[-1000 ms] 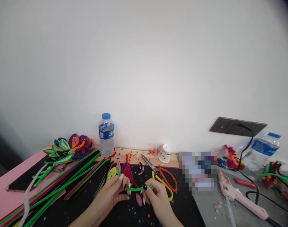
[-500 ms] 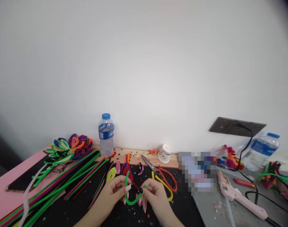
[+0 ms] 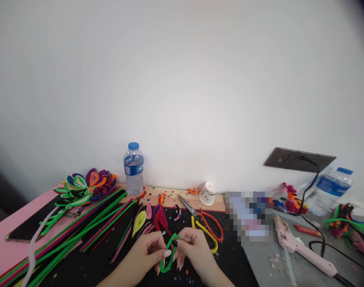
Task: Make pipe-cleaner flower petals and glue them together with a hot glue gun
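A green pipe cleaner (image 3: 166, 270) is bent into a narrow loop between my two hands. My left hand (image 3: 153, 252) pinches its left side between thumb and fingers. My right hand (image 3: 189, 248), with a black thumbnail, grips the loop near its upper end. Just beyond my fingers lie a red-and-pink pipe cleaner bundle (image 3: 160, 219) and a yellow looped piece (image 3: 139, 223). Scissors (image 3: 206, 225) with red and yellow handles rest open to the right of my right hand.
Long pipe cleaners (image 3: 92, 227) and a multicoloured pipe cleaner flower (image 3: 83, 187) lie at left. A water bottle (image 3: 134, 169) and an upturned paper cup (image 3: 207, 194) stand by the wall. A pink glue gun (image 3: 304, 251) with a black cord lies at right.
The green pipe cleaner has gone from a wide open curve to a narrower loop. My hands have come closer together and slightly lower.
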`<state>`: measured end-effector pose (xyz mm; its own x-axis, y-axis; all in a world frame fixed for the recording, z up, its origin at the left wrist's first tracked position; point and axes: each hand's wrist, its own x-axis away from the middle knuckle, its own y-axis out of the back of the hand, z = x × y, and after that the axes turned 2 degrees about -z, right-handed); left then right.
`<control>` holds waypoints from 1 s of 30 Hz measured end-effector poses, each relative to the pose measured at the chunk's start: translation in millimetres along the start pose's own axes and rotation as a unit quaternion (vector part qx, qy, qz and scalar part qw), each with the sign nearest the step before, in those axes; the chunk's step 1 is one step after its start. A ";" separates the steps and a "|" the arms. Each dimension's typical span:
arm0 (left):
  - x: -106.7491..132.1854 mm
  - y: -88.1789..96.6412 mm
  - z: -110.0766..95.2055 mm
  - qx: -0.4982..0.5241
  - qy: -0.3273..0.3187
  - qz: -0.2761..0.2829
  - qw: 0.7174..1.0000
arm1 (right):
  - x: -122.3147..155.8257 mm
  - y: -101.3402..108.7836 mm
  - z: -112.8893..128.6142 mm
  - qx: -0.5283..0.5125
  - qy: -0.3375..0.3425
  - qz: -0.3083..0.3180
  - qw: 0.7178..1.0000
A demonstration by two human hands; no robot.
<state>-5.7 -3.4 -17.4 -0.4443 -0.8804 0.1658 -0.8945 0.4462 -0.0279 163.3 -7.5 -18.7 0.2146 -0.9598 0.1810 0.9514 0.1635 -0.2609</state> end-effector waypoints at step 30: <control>7.4 -4.0 -9.4 -0.109 -0.038 0.032 0.993 | 0.6 0.1 2.9 0.026 0.010 0.044 0.999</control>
<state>-4.9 -10.2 -6.8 -0.5089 -0.8555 0.0959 -0.8363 0.5177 0.1803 164.1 -7.4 -15.8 0.2930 -0.9458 0.1400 0.9398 0.2579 -0.2243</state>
